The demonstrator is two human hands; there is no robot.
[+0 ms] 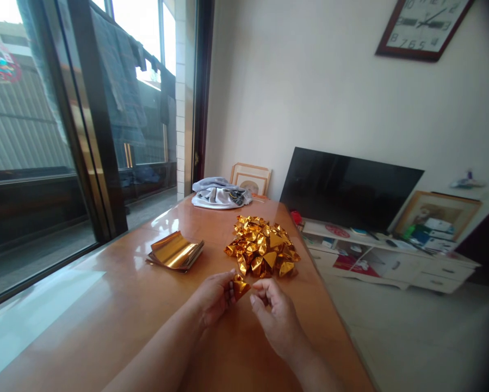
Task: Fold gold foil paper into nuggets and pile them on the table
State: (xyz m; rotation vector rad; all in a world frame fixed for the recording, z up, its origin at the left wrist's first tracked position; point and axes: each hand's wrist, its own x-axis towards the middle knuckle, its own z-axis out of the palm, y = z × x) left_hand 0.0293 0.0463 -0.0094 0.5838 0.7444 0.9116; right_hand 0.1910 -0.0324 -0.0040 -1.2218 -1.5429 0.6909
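Between the thumb and fingers of my left hand [217, 296] is a small folded gold foil paper piece [241, 287], pointed and roughly triangular. My right hand [273, 307] is just to its right, with curled fingers and the thumb near the index finger. Its fingertips come close to the folded piece; whether they touch it I cannot tell. Beyond my hands lies a heap of folded gold foil pieces [264, 245]. To the left sits a stack of flat gold foil sheets [177, 250], its top sheet curling up.
The wooden table [146, 321] runs away toward the wall. At its far end are grey and white cloth [220, 195] and a framed picture [250, 179]. A television [350, 188] stands on a white cabinet [395, 267] to the right. Glass sliding doors [93, 136] are at left.
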